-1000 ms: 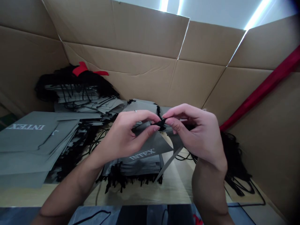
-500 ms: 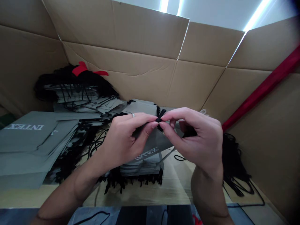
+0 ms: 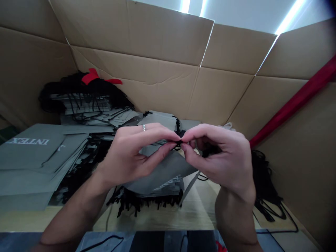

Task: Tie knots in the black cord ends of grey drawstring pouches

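Both hands meet over the middle of the table, each pinching a small bit of black cord (image 3: pixel 179 142) between thumb and forefinger. My left hand (image 3: pixel 136 152), with a ring on one finger, grips it from the left. My right hand (image 3: pixel 219 154) has it from the right, its other fingers curled. Below the pinch hangs a grey printed sheet (image 3: pixel 160 168) with white INTEX lettering, tilted; how the cord joins it is hidden by my fingers. Underneath lies a stack of grey pieces (image 3: pixel 168 190) edged with black cord ends.
Large grey INTEX sheets (image 3: pixel 28 161) spread at the left. Behind them is a pile of grey pieces with black cords (image 3: pixel 86 94) and a red strip (image 3: pixel 90 76). Black cords (image 3: pixel 266 182) lie at the right. Cardboard walls (image 3: pixel 157 70) enclose the table; a red band (image 3: pixel 294 105) runs down the right one.
The black knot that stood between my fingertips is now mostly covered by them. My left hand has shifted slightly left, and the grey sheet below hangs at a different tilt.
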Demonstrator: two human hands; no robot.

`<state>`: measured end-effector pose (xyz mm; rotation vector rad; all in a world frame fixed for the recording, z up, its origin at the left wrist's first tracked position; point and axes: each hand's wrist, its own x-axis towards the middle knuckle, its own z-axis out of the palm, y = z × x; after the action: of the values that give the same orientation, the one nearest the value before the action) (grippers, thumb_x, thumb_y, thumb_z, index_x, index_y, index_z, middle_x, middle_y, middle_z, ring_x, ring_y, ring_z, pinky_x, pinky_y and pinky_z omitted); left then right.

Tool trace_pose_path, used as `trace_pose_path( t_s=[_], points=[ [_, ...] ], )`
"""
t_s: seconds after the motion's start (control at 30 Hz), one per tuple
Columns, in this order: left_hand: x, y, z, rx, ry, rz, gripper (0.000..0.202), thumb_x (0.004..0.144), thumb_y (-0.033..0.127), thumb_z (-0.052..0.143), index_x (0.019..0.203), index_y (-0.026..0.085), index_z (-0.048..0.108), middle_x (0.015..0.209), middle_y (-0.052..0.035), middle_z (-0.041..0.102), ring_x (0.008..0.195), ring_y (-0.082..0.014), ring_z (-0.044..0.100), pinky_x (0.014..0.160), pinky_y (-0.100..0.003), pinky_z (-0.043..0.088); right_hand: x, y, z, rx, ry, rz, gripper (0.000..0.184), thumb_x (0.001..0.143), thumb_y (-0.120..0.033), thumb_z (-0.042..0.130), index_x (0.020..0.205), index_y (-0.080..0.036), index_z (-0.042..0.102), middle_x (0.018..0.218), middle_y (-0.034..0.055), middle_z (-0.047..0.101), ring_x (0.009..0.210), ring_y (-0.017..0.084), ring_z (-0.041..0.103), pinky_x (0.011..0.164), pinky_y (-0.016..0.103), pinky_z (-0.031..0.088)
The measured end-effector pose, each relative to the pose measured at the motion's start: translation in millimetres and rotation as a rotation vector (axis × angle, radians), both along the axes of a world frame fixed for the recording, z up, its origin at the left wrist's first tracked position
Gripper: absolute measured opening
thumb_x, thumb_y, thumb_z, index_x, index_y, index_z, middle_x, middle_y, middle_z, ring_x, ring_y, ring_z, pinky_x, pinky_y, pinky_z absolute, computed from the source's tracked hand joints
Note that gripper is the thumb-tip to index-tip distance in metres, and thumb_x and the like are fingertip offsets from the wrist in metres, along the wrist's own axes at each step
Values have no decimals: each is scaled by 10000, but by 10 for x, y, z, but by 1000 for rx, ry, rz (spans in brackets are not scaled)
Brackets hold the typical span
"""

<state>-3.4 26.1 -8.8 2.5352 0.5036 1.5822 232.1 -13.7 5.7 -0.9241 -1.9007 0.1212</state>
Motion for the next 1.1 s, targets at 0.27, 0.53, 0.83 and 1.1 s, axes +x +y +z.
trace_pose_path(
  t_s=[0.27,0.53,0.83,1.1],
  points=[
    [-151,-6,25,239,199,60,191,1022,148,827,1135,295,779,1023,32,891,809,-148,857,764,-244,668,-10,34,42,-73,-81,96,141,889,-98,790,910,-237,788,752,-63,726,613,81,591,565,246,494],
    [-135,-58,-43,347,173,134,109,1032,172,792,1081,254,738,877,49,845,685,-113,781,637,-223,569,-45,100,-8,50,-50,190,167,829,-15,783,893,-169,786,760,-74,717,648,25,585,607,143,482],
    [-58,76,35,76,-10,-141,182,847,94,835,932,238,764,749,48,808,577,-90,721,606,-178,603,-119,187,-62,-281,224,373,168,777,-22,812,868,-162,790,676,-63,656,560,37,529,489,129,425],
    [-68,209,37,-176,-14,-420,185,816,76,860,921,213,794,761,21,830,584,-99,740,564,-146,590,-129,261,-43,-546,305,553,140,758,-37,828,828,-148,780,616,-51,680,489,44,536,447,131,416]
  ],
)
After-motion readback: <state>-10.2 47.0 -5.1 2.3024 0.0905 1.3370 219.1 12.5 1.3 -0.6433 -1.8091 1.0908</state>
